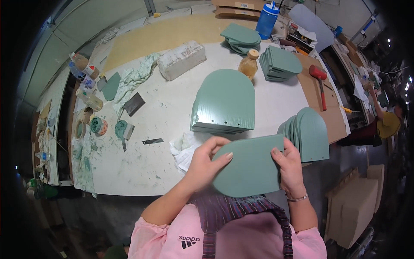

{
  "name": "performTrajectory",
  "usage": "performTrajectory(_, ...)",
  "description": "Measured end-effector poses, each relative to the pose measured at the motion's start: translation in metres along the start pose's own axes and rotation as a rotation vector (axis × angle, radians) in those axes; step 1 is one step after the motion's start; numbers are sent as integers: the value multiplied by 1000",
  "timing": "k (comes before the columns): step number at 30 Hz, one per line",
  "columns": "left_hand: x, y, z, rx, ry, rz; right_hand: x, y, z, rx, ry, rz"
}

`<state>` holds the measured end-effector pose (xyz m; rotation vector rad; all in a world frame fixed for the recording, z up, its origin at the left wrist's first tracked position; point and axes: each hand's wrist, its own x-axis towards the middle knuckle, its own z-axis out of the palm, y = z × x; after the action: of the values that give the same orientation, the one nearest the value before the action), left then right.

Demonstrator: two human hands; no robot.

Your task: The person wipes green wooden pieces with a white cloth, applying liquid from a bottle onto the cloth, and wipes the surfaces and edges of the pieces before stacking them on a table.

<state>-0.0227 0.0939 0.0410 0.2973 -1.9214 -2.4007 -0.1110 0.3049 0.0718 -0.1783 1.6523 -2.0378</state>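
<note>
Both my hands hold one green round-ended panel in front of my apron, just off the table's near edge. My left hand grips its rounded end, thumb on the upper face. At the straight end, my right hand pinches the edge with the thumb on top; the fingers beneath are hidden. Beyond the panel stands a stack of glossy green panels with small holes along the near edge. Another leaning stack of green panels lies by the table's right edge. A white cloth rests beside my left hand.
Far back are more green panels, a fanned stack, a blue water bottle and an amber bottle. A red mallet lies right. Leftward are a whitish block, a dark sanding block and a putty tub.
</note>
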Motion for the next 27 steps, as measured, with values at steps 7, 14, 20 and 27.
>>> performTrajectory(7, 6, 13, -6, 29, -191, -105, -8, 8, -9, -85, -61, 110)
performTrajectory(14, 4, 13, -11, 73, -182, -249, -9, 8, -2, -148, -82, 158)
performTrajectory(20, 7, 16, -4, 123, -104, -285, -6, 14, -3, -229, -105, 128)
performTrajectory(27, 3, 8, -9, -65, -188, -272, -7, 14, 0, -241, -124, 159)
